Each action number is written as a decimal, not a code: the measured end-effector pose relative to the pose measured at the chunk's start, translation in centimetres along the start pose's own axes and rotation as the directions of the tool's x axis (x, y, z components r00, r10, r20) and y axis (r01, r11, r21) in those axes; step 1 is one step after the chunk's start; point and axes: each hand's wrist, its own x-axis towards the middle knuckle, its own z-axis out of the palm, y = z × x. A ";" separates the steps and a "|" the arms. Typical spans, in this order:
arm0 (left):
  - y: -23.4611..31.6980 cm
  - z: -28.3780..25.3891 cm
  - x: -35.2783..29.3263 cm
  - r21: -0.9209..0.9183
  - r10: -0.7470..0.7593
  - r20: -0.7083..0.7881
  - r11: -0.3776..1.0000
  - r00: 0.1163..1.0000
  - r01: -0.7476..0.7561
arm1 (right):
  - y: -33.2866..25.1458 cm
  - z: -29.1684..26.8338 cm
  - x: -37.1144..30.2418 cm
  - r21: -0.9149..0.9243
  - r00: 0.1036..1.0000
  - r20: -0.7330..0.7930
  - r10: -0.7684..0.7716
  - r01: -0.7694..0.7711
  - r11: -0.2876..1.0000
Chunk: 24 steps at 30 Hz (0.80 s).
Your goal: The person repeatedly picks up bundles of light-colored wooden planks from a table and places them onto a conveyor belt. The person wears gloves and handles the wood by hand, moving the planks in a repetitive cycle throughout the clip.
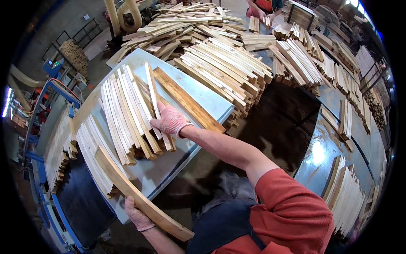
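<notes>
My left hand [138,216], in a pale pinkish knit glove, is closed around the lower part of a long wooden board [146,194]. The board slants from the table's near-left side towards my body. Over the table, my right hand [170,120], gloved alike, grips a narrow wooden strip [151,82] at the right side of a row of pale strips [122,110]; its fingertips are partly hidden. A darker brown board [188,99] lies just right of that hand. Another group of strips [95,148] lies left of the row, partly under the held board.
The pale blue table [211,99] stands before me. Behind it are a loose heap of strips [177,29] and a neat stack [224,67]. A blue-framed machine [48,97] is at left. Another person [266,8] handles wood at the back. More tables [321,148] with strips stand right.
</notes>
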 end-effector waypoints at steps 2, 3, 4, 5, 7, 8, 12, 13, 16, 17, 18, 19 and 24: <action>-0.8 1.2 -1.0 -0.024 -0.011 -0.056 1.000 0.998 0.010 | 0.6 0.2 0.5 0.074 0.999 0.042 0.021 -0.024 0.997; -0.9 1.9 -1.5 -0.017 0.008 -0.070 1.000 0.997 -0.009 | 1.0 0.0 0.6 0.136 0.998 0.066 0.018 -0.027 0.990; -0.7 3.3 -2.1 -0.014 0.030 -0.084 0.999 0.996 -0.032 | 1.1 -0.1 0.8 0.195 0.996 0.090 0.010 -0.027 0.980; -0.6 4.8 -3.0 -0.011 0.045 -0.103 0.999 0.994 -0.047 | 0.9 -0.2 0.7 0.156 0.993 0.117 0.026 -0.044 0.987; -0.7 6.6 -4.0 -0.020 0.047 -0.176 0.998 0.983 -0.051 | -0.2 -0.9 0.2 0.069 0.987 0.155 0.036 -0.047 0.997; -1.6 7.3 -3.7 -0.025 0.063 -0.227 0.997 0.972 -0.070 | 1.1 0.2 1.1 0.071 0.992 0.102 -0.069 0.062 0.996; -2.4 9.4 -5.0 -0.013 0.043 -0.298 0.999 0.954 -0.049 | 1.4 -1.2 0.7 0.111 0.963 0.180 -0.202 0.184 0.977; -2.1 10.7 -5.3 -0.018 0.053 -0.307 0.998 0.950 -0.062 | 1.8 -2.2 0.6 0.133 0.959 0.182 -0.219 0.197 0.971; -1.7 12.2 -6.4 -0.073 0.025 -0.202 0.997 0.979 -0.040 | 2.8 -4.2 -3.6 0.049 0.911 0.247 -0.330 0.328 0.943; -1.8 12.6 -6.3 -0.156 0.037 -0.117 0.986 0.992 -0.055 | 4.4 -3.7 -5.2 0.078 0.876 0.227 -0.425 0.418 0.905; -1.9 13.1 -6.3 -0.240 0.059 -0.034 0.968 0.998 -0.065 | 5.8 -3.5 -7.3 0.137 0.876 0.145 -0.460 0.443 0.886; -2.0 13.4 -6.1 -0.326 0.088 0.048 0.943 0.995 -0.067 | 7.3 -3.8 -9.3 0.189 0.870 0.058 -0.489 0.471 0.861; -2.2 14.9 -7.0 -0.476 0.075 0.096 0.879 0.993 -0.020 | 13.6 -7.4 -14.0 0.126 0.937 -0.085 -0.338 0.347 0.930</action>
